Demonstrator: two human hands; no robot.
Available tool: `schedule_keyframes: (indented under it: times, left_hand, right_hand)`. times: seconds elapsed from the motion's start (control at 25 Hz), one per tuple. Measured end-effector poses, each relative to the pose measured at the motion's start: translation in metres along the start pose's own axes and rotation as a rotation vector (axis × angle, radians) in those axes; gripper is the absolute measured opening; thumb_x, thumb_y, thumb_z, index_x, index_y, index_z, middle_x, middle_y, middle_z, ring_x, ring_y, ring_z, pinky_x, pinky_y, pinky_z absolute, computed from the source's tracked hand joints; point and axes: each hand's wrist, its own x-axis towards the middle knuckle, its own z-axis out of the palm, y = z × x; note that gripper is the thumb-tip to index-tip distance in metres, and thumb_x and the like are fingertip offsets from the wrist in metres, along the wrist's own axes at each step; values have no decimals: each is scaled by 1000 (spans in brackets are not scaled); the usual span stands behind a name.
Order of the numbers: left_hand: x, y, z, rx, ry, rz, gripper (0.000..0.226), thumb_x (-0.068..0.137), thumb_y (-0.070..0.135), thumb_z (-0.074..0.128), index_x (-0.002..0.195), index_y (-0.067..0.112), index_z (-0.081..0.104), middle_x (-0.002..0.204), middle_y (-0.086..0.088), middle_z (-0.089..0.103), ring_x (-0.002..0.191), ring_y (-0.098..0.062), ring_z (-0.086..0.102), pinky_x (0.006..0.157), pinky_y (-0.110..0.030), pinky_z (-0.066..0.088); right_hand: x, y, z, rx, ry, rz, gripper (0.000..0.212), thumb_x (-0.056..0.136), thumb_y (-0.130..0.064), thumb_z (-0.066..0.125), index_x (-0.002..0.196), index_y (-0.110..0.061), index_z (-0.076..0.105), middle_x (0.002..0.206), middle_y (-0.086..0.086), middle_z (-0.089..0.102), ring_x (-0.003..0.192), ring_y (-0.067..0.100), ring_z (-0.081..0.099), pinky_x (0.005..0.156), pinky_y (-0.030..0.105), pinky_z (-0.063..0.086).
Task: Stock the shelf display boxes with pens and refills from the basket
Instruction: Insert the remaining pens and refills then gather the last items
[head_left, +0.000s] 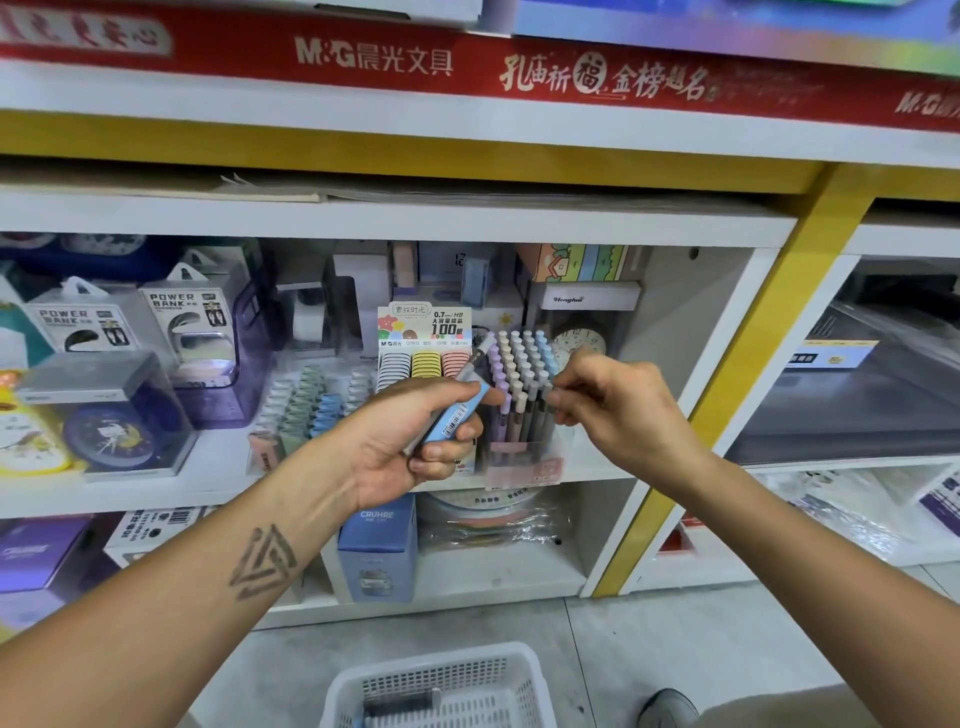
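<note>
Your left hand (415, 431) is clamped on a blue pen (457, 413) before the pen box (524, 415) at the shelf's (156, 491) front edge. Your right hand (613, 400) pinches a pen in the box, probably to make room. Next, find a gap and slide the blue pen in upright.

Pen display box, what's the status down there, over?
Left hand has a grip on a blue pen. Right hand pinches a pen in the display box. Box nearly full. White basket on floor below.
</note>
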Motion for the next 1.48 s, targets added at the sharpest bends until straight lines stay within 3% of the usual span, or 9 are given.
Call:
schedule_keyframes:
  times: [0.16,0.28,0.44,0.64,0.76,0.96,1.12,1.32,1.48]
  left_hand:
    - [-1,-1,2,21,-21,-7,35,97,25,52,122,2,62,66,-3,42,46,-8,22,39,-19,12]
    - [-3,-1,4,65,-58,-8,35,95,25,56,119,1,64,66,-2,39,47,-8,21,42,-22,9]
    - [-6,-2,9,128,-117,-32,33,97,25,54,119,2,64,64,-1,38,47,-7,21,40,-21,9]
    - [-10,1,6,228,-133,-80,44,92,35,60,121,1,60,67,2,39,51,-7,24,42,-19,12]
    - [-11,4,-2,202,-70,-122,51,89,42,53,120,2,57,71,2,41,55,-9,29,39,-18,20]
    - [-10,3,-11,53,83,-58,35,92,11,45,121,-5,58,72,-6,51,56,-14,42,45,-22,34]
    - [-11,1,-11,-24,140,6,16,94,-1,51,108,4,57,76,-14,62,60,-20,56,52,-29,47]
    - [-14,2,-13,-29,172,24,22,92,-8,52,110,-2,63,85,-19,68,71,-26,66,61,-34,56]
    - [-15,2,-13,-33,192,24,31,90,-13,53,118,-3,61,106,-26,69,82,-30,71,67,-37,59]
  right_hand:
    - [0,-1,3,-174,-106,-31,5,90,-11,72,87,-7,74,80,1,71,74,16,65,71,41,54]
    - [8,-7,1,-213,-51,69,19,95,-27,67,104,-15,78,95,-3,70,80,13,62,73,32,51]
    - [22,-28,6,618,-31,466,24,94,-25,69,114,-12,70,86,4,77,61,9,60,54,16,44]
    - [32,-32,1,833,139,505,12,88,3,69,100,2,71,72,9,71,58,16,60,57,23,48]
    - [34,-23,-20,619,310,403,12,89,0,67,95,-9,74,74,0,73,64,12,64,63,21,54]
    - [19,-22,-11,-42,195,45,16,94,-15,67,108,-13,73,85,-6,72,76,5,64,72,19,54]
    - [21,-15,-12,-13,226,14,15,93,-16,68,108,-14,73,87,-8,72,77,4,65,72,16,54]
    - [8,-8,10,-231,40,-105,14,91,-13,71,105,-11,71,89,0,74,75,10,64,72,24,53]
    - [9,-6,7,-71,3,-46,12,89,-15,74,98,-16,66,82,-7,69,76,1,64,69,9,49]
